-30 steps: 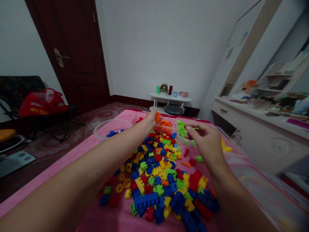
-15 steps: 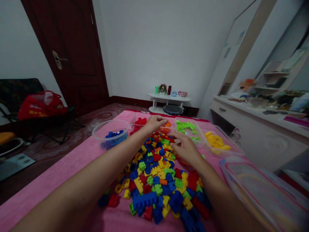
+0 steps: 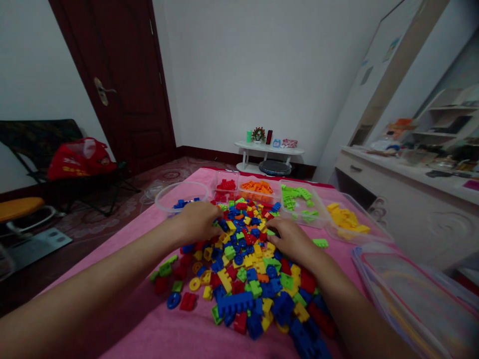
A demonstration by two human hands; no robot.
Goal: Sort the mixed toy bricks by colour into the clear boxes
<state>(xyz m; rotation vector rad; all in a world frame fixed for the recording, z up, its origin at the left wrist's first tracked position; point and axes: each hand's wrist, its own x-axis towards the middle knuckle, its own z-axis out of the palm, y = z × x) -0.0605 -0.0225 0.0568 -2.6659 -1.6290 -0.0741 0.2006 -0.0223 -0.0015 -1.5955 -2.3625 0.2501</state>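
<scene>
A heap of coloured plastic building blocks [image 3: 247, 269] lies on a pink cloth [image 3: 149, 329]. My left hand [image 3: 196, 222] rests on the heap's far left edge, fingers curled down into the blocks. My right hand [image 3: 290, 239] lies on the heap's far right part, fingers bent among the blocks. What either hand holds, if anything, is hidden. Behind the heap stand clear tubs: a round one with blue blocks [image 3: 181, 195], one with red blocks [image 3: 226, 184], one with orange blocks [image 3: 256, 187], one with green blocks [image 3: 299, 199] and one with yellow blocks [image 3: 348, 219].
A clear lid with a pink rim [image 3: 407, 299] lies at the right. A white dresser [image 3: 411, 199] stands beyond it. A small white table [image 3: 269, 152] is by the far wall, a dark door [image 3: 127, 85] and a folding chair with a red bag [image 3: 75, 159] at the left.
Both hands came back from the tubs at the far side and dropped onto the heap. The left hand let go of an orange block, the right of a green one.
</scene>
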